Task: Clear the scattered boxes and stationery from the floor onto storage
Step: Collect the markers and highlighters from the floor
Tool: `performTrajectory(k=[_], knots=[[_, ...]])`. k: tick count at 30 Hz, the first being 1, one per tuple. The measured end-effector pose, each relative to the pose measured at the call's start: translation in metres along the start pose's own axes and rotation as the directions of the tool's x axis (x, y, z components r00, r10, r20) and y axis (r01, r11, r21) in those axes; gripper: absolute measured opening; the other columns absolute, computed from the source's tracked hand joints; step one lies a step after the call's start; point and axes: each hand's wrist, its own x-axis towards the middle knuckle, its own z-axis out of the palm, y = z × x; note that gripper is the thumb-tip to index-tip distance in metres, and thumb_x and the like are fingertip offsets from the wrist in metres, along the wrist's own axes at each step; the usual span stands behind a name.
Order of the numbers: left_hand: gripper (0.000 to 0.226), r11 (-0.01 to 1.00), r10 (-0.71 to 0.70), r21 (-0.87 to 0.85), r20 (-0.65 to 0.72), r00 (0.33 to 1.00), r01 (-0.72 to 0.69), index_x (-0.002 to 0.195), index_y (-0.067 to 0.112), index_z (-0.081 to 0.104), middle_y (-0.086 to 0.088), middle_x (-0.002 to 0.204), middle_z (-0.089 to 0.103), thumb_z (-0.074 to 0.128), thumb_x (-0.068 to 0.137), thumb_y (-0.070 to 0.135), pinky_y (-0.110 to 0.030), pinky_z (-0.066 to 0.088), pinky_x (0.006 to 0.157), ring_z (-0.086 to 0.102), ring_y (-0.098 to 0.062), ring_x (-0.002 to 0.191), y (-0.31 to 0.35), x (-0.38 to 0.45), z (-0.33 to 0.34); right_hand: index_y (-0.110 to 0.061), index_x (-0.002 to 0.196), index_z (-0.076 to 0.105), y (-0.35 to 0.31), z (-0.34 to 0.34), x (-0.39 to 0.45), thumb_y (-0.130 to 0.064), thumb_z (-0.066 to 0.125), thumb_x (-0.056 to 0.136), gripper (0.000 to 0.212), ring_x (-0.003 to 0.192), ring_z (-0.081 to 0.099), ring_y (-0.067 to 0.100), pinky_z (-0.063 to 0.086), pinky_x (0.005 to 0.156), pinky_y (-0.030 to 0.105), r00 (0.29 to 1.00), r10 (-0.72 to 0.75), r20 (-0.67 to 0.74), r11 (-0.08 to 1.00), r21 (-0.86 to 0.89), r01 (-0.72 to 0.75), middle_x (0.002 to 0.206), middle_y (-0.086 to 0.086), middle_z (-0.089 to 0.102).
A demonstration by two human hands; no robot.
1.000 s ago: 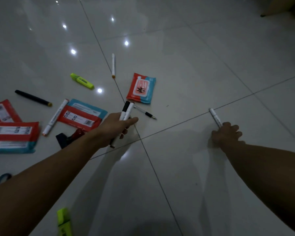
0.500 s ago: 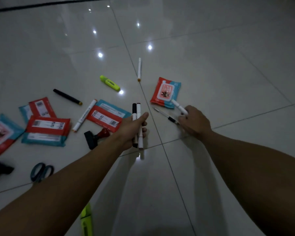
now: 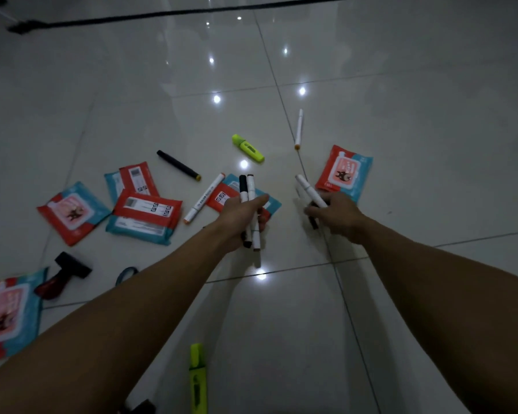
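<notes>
Two bare forearms of the person are in view, one from the lower left and one from the lower right. No sleeve covers them up to the picture edge. The left hand (image 3: 242,215) and the right hand (image 3: 337,215) wear no glove. Behind the fingers (image 3: 259,201), both wrists are without watch or band.

Over a glossy pale tiled floor (image 3: 401,115), the left hand (image 3: 240,216) gripped two white markers with dark caps (image 3: 248,192) side by side, while the right hand (image 3: 337,215) held a white marker (image 3: 307,188) angled up to the left. Red-and-teal flat packets (image 3: 145,216) lay scattered on the left, one more (image 3: 346,171) just beyond the right hand. A black marker (image 3: 178,165), a yellow-green highlighter (image 3: 248,148), a slim white pen with an orange tip (image 3: 298,129) and a second highlighter (image 3: 198,380) lay apart on the tiles.
</notes>
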Motion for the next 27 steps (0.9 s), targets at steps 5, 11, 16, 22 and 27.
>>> performTrajectory(k=[5,11,16,22,27], knots=[[0.042,0.999,0.003,-0.045,-0.002,1.0,-0.003,0.117,0.011,0.059,-0.012,0.102,0.068,0.075,0.088,0.037,-0.032,0.054,0.061,0.066,-0.021,0.086,-0.002,-0.004,0.014,-0.005,0.108,0.067,-0.055,0.024,-0.011,-0.025,0.069,0.093,0.025,0.065,0.053,0.015,0.044,0.051,0.025,0.971,-0.022,0.239,0.998,0.057,0.009,0.086,0.007,0.069],[0.054,0.994,-0.027,-0.106,-0.07,0.997,0.02,0.13,0.011,0.051,-0.016,0.112,0.067,0.075,0.088,0.035,-0.042,0.061,0.071,0.07,-0.028,0.092,0.0,-0.009,0.007,-0.001,0.111,0.062,-0.086,0.052,-0.018,-0.015,0.062,0.095,0.021,0.072,0.059,0.026,0.047,0.055,0.031,0.965,-0.021,0.26,0.997,-0.064,0.038,0.101,0.026,0.068],[0.063,0.983,-0.068,-0.178,-0.086,0.994,0.052,0.132,0.013,0.049,-0.017,0.115,0.065,0.076,0.083,0.043,-0.058,0.058,0.082,0.068,-0.035,0.097,0.009,-0.017,-0.006,0.001,0.113,0.056,-0.116,0.073,-0.037,-0.011,0.05,0.098,0.02,0.068,0.061,0.022,0.047,0.051,0.026,0.965,-0.026,0.262,0.993,-0.105,0.055,0.091,0.018,0.066],[0.037,0.982,-0.078,-0.184,-0.147,0.986,0.05,0.126,0.011,0.053,-0.017,0.104,0.067,0.067,0.095,0.026,-0.052,0.06,0.078,0.068,-0.033,0.09,0.023,-0.027,-0.04,-0.009,0.11,0.05,-0.149,0.088,-0.07,-0.012,0.035,0.105,0.015,0.052,0.059,0.013,0.046,0.042,0.024,0.921,-0.001,0.389,0.986,0.152,-0.063,0.079,0.013,0.059],[0.047,0.954,-0.11,-0.295,-0.198,0.974,0.048,0.13,0.012,0.055,-0.016,0.11,0.068,0.073,0.09,0.03,-0.044,0.061,0.064,0.071,-0.031,0.085,0.022,-0.026,-0.074,0.002,0.107,0.07,-0.162,0.107,-0.068,-0.008,0.056,0.099,0.019,0.078,0.065,0.021,0.058,0.071,0.033,0.951,-0.166,0.261,0.984,-0.014,0.175,0.087,0.017,0.069]])
